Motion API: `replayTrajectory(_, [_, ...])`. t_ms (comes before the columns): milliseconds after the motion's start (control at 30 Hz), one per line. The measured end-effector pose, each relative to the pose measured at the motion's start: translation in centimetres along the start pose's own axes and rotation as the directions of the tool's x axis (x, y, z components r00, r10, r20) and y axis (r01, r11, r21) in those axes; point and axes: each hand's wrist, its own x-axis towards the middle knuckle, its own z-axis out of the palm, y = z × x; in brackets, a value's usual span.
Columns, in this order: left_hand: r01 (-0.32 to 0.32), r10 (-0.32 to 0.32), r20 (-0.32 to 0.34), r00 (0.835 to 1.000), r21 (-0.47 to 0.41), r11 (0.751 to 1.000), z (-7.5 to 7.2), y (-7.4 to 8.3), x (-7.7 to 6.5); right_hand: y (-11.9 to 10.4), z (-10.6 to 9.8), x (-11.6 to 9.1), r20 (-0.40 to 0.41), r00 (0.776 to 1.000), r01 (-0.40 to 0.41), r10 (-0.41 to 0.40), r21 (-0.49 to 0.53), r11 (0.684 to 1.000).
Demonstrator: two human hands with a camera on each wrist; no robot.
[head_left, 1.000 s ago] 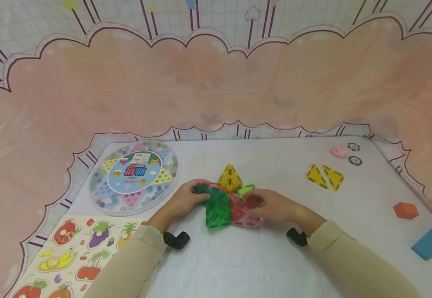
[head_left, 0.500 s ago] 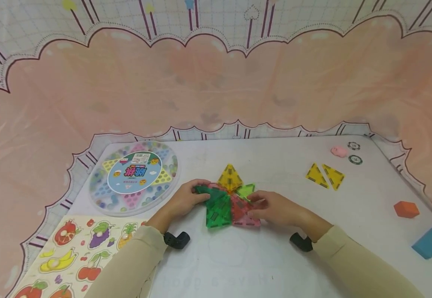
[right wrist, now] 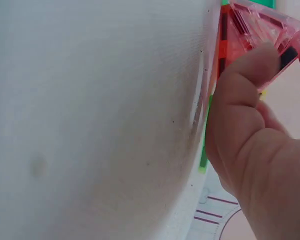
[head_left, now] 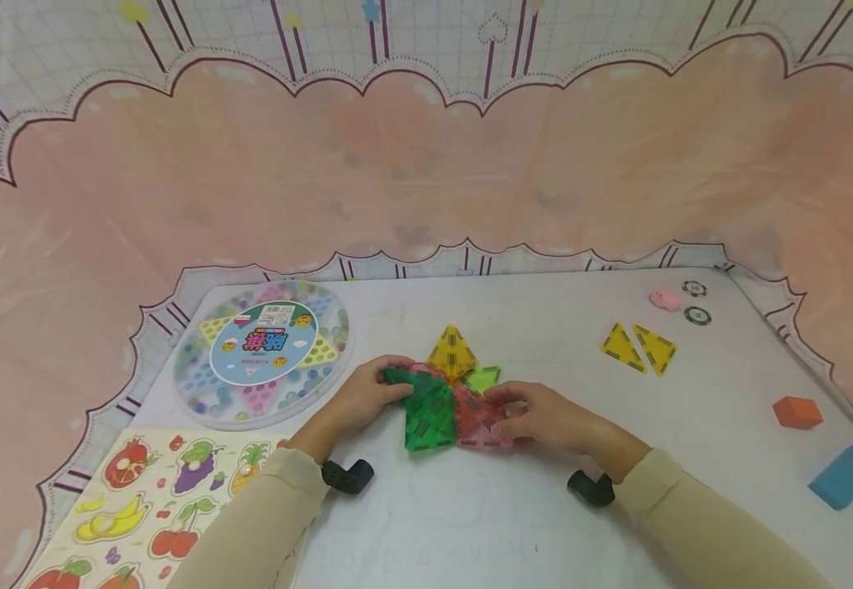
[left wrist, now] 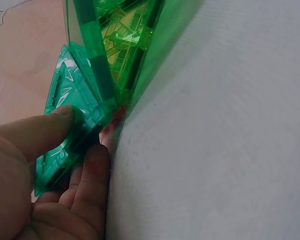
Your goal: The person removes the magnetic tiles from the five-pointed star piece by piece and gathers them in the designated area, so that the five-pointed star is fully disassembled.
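Translucent magnetic tiles stand joined mid-table: a green group (head_left: 429,421) on the left, a red-pink group (head_left: 476,419) on the right. Behind them rise a yellow peak of tiles (head_left: 452,352) and a lime green tile (head_left: 482,378). My left hand (head_left: 367,398) pinches a green triangular tile (left wrist: 72,92) between thumb and fingers, against the green group's left side. On the other side, my right hand (head_left: 547,415) pinches a pink triangular tile (right wrist: 267,22), close by the red group. Its fingers partly cover that tile.
Two yellow triangle tiles (head_left: 623,348) lie to the right. Farther out are a pink figure (head_left: 665,300), two round chips (head_left: 698,316), an orange block (head_left: 797,412) and a blue block (head_left: 846,477). At left are a round board-game case (head_left: 198,384) and a fruit picture board (head_left: 198,556).
My right hand has drawn slightly right, showing more of the lime green tile and the red tiles. The left hand keeps its place on the green triangular tile.
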Motion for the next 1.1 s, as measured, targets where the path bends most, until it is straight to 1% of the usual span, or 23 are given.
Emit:
replayTrajectory(100, [0.003,-0.003,0.006,1.0,-0.012,1.0,0.02,0.02,-0.06,-0.01,0.03,0.2,-0.019,1.0,0.005,-0.005,-0.008,1.0])
replayTrajectory(233, [0.001,-0.001,0.004,1.0,-0.009,1.0,0.07,0.09,-0.1,-0.04,-0.11,0.34,-0.042,0.998,0.039,-0.039,-0.014,0.999])
replayTrajectory(333, [0.001,-0.001,0.001,1.0,-0.005,1.0,0.08,0.05,-0.03,-0.06,-0.18,0.37,-0.054,0.997,0.048,-0.05,-0.043,0.998])
replayTrajectory(533, [0.021,-0.021,-0.006,1.0,-0.004,1.0,0.11,-0.09,0.03,-0.14,-0.23,0.26,-0.044,0.998,0.043,-0.047,-0.081,0.996])
replayTrajectory(800, [0.033,-0.033,-0.009,0.999,-0.015,0.999,0.16,-0.13,0.07,-0.13,-0.23,0.05,-0.031,0.999,0.036,-0.04,-0.125,0.991])
replayTrajectory(967, [0.019,-0.019,-0.006,1.0,-0.016,1.0,0.17,-0.07,0.02,-0.16,-0.33,-0.14,-0.026,0.998,0.048,-0.052,-0.14,0.989])
replayTrajectory(1100, [0.019,-0.019,-0.001,1.0,-0.007,1.0,0.14,-0.08,-0.02,-0.22,-0.33,-0.28,-0.038,0.998,0.048,-0.056,-0.173,0.984])
